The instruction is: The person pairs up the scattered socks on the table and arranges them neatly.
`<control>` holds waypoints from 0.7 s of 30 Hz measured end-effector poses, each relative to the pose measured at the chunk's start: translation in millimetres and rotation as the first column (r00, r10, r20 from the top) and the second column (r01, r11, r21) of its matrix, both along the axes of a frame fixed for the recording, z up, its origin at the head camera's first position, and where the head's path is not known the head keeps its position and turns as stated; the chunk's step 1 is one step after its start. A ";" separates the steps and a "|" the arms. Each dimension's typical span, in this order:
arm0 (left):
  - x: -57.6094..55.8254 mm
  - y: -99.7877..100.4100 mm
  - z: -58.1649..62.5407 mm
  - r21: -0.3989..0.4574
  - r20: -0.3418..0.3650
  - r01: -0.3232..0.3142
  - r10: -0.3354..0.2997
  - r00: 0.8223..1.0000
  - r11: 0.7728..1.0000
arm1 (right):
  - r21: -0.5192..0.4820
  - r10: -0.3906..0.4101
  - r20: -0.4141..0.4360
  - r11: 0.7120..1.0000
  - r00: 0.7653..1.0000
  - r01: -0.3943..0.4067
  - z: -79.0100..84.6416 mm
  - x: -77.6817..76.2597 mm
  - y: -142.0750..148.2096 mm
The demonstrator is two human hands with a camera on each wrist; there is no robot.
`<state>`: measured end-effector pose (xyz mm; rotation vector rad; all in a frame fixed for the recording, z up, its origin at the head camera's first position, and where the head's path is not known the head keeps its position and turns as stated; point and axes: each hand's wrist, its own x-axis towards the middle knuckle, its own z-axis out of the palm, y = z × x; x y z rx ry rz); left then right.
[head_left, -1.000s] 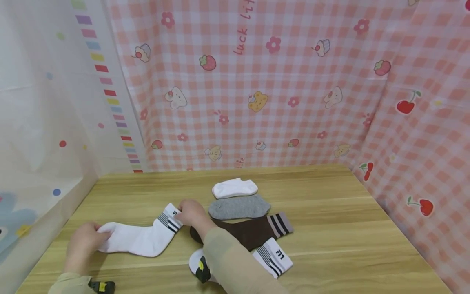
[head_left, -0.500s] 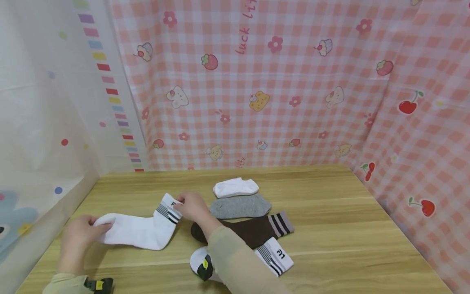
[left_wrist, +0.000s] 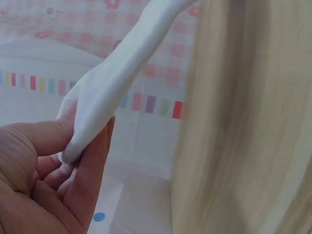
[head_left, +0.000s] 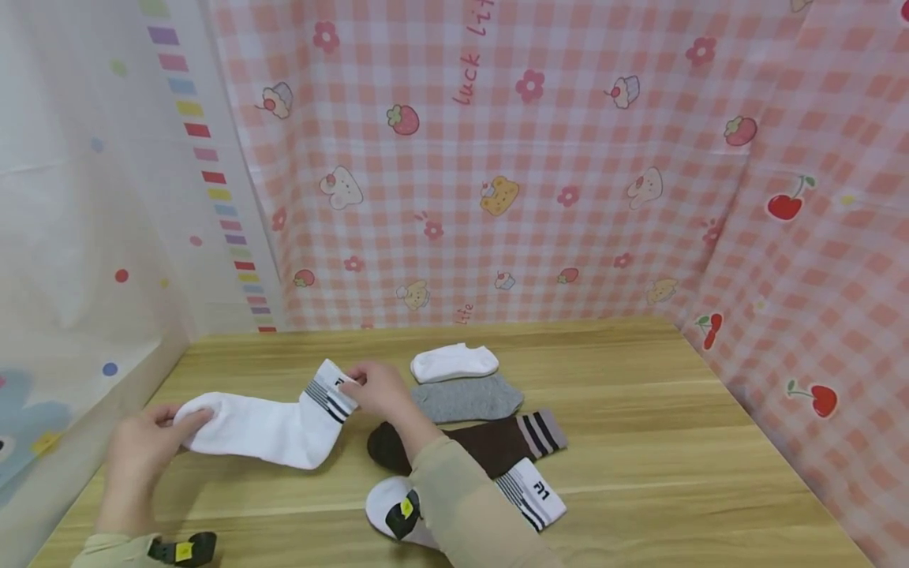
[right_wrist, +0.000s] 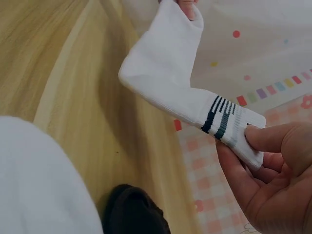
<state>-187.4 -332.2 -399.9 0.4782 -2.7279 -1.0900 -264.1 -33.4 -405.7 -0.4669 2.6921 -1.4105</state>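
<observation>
A white crew sock (head_left: pixel 259 428) with black stripes on its cuff is stretched between both hands, held above the table in the wrist views. My left hand (head_left: pixel 138 450) pinches the toe end between thumb and fingers; the left wrist view shows the sock (left_wrist: pixel 117 73) running up and away from that grip. At the striped cuff, my right hand (head_left: pixel 383 392) pinches the sock, its thumb over the printed mark. The right wrist view shows the sock's heel (right_wrist: pixel 134 73) bent and the right hand (right_wrist: pixel 278 170) on the cuff.
To the right lie a white ankle sock (head_left: pixel 454 364), a grey sock (head_left: pixel 469 398), a dark brown sock (head_left: pixel 490 446) with a striped cuff, and another white striped sock (head_left: pixel 536 493) partly hidden beneath my right forearm. A checked cloth (head_left: pixel 604 237) hangs behind the wooden table (head_left: pixel 639 473).
Both hands have raised the white sock and moved it slightly away from me, keeping their pinches at toe and cuff. The other socks have stayed put.
</observation>
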 end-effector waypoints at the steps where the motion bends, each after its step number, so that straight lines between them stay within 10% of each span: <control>1: 0.6 0.7 1.2 0.027 -0.004 -0.007 0.007 1.000 1.000 | -0.008 0.000 -0.004 1.000 1.000 0.000 1.4 0.4 1.2; 21: 2.7 21.6 9.6 0.061 -0.143 -0.128 0.136 0.980 0.990 | -0.184 -0.050 0.004 0.982 0.999 0.050 20.3 7.8 27.5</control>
